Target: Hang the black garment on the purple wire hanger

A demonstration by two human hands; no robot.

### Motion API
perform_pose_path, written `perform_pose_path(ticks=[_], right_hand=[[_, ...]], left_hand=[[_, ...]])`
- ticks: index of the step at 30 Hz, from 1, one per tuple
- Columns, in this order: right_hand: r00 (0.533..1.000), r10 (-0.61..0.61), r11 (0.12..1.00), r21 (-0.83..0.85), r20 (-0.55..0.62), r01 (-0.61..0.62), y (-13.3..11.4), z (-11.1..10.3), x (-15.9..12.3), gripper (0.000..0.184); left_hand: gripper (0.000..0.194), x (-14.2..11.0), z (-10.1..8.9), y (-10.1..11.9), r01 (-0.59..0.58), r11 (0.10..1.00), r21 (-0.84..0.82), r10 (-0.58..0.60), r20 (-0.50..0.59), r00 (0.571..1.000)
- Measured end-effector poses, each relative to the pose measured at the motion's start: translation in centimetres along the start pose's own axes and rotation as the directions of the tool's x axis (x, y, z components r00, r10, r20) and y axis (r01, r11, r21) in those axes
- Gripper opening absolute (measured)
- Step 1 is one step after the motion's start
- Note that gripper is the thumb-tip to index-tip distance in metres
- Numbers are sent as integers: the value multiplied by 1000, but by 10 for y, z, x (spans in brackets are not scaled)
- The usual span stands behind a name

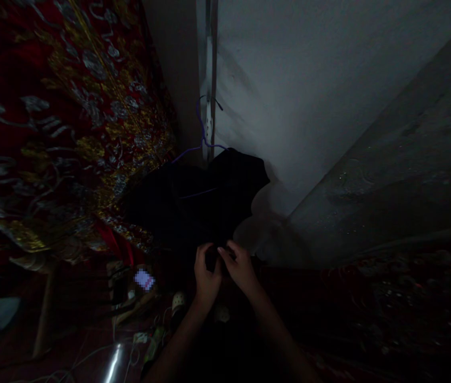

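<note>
The left hand [206, 276] and the right hand [238, 266] touch each other and pinch the bottom of a black cloth [201, 202]. The cloth hangs on a purple hanger [203, 133] by the white wall [309, 90]. A red and gold blanket [57, 117] hangs just beside it.

Both hands raised together, left hand [206, 276] – right hand [239, 267] – fingers curled, touching

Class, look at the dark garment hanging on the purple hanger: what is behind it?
Behind the dark garment on the thin purple wire hanger stands a pale plaster wall with a vertical metal strip. The garment hides the strip's lower end.
</note>
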State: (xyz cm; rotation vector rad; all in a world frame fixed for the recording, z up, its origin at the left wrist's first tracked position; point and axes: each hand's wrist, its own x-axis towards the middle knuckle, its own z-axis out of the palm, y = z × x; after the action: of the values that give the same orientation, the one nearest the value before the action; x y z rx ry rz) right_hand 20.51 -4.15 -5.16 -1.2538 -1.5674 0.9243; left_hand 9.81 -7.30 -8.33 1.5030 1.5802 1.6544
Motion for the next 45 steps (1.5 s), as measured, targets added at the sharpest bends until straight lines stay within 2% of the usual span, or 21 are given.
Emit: perform_pose_path(ticks=[3,5,8,12,15,20,24,26,28,31,35,37,39,42,45], right_hand=[[999,-23,1000,-13,34,23,-4,-6,6,28],[999,-24,999,-26,29,25,-5,-7,9,29],[998,58,998,-20,3,-58,-5,-5,12,30],[986,166,985,-41,-15,-166,-5,-2,17,29],[981,193,978,-86,33,-190,-6,0,19,28],[961,241,968,-96,135,-230,-10,-1,18,33],[932,309,943,68,190,-327,-17,-4,21,35],[911,346,899,200,223,-390,-20,-3,24,35],[894,367,860,272,257,-431,-24,-1,25,35],[879,365,843,292,308,-452,-27,5,26,38],[856,376,823,298,354,-484,-34,8,35,39],[868,386,806,343,313,-483,-46,2,50,38],[904,357,801,421,235,-425,-70,-8,73,37],[969,218,807,536,117,-246,-117,-24,110,33],[994,89,798,594,60,-107,-155,-30,130,31]], left_hand=[[23,6,-4,-6,90,996,6,-91,55,994],[13,14,-8,-7,77,997,18,-78,103,992],[3,27,-14,-7,30,999,28,-33,147,989],[5,36,-18,-11,36,999,35,-42,175,984],[11,42,-19,-19,62,996,58,-73,211,975],[11,57,-27,-26,30,996,86,-57,337,940],[6,61,-34,-21,-1,1000,27,-12,509,861],[10,59,-34,-20,-4,1000,11,-2,501,866],[9,56,-30,-21,6,1000,14,-12,420,907],[12,54,-24,-24,25,998,49,-40,338,940],[11,55,-22,-25,-17,995,97,-16,332,943],[11,56,-24,-26,-49,992,118,8,329,944],[10,56,-25,-30,-79,985,151,21,349,937],[10,63,-30,-41,-108,968,227,11,392,920],[11,84,-41,-45,-109,952,287,-27,432,901]])
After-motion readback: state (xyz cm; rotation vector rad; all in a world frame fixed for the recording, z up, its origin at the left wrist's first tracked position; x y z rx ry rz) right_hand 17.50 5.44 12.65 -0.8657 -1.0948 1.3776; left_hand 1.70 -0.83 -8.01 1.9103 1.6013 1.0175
